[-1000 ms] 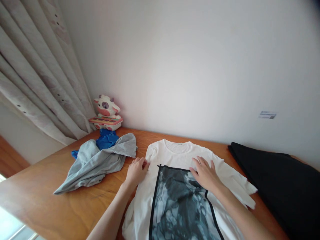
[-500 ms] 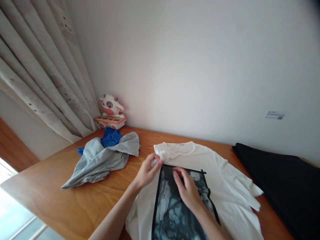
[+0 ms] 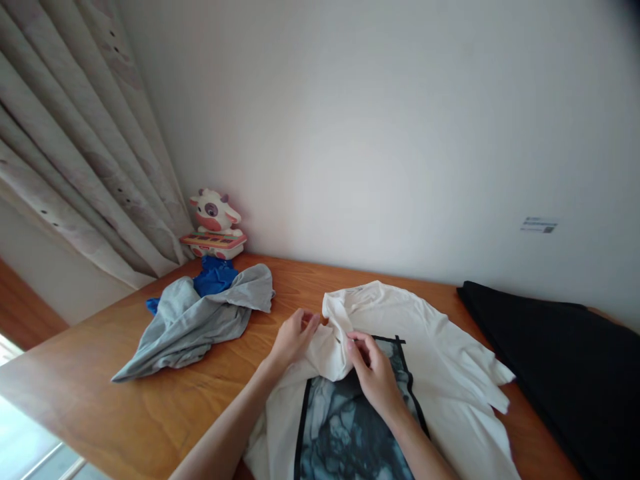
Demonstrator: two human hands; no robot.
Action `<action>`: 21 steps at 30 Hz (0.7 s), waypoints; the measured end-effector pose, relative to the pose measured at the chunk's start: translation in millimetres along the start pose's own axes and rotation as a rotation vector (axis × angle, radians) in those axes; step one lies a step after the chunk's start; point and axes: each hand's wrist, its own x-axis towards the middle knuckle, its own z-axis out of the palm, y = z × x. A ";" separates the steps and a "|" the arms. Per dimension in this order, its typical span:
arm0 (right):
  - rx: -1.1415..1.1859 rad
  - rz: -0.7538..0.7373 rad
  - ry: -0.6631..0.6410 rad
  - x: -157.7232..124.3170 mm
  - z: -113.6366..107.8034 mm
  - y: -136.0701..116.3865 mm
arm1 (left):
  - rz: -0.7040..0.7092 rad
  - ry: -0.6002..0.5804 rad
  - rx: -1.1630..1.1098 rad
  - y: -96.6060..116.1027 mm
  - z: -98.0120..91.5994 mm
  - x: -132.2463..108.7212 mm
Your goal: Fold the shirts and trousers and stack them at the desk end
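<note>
While pinching white fabric T-shirt point(image 3: 335, 420) in right hand point(image 3: 376, 373), curling left hand point(image 3: 291, 340) half-open with unclear grip; likely limp, best held at shoulders.

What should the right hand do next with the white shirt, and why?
Probably the right hand should lay the bunched part of the white shirt flat: that hand's fingers seem to pinch it, and this cloth hides a corner of the dark print.
</note>
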 end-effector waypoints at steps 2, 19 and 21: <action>0.007 -0.028 -0.056 -1.4 0.4 -2.6 | -0.108 -0.045 0.072 0.4 9.5 21.6; -0.154 -0.158 -0.087 -6.4 3.7 -3.6 | -0.002 0.106 0.308 11.5 -10.8 135.8; -0.182 -0.202 -0.113 -6.8 2.5 -6.9 | -0.038 0.072 0.370 1.1 -16.2 124.9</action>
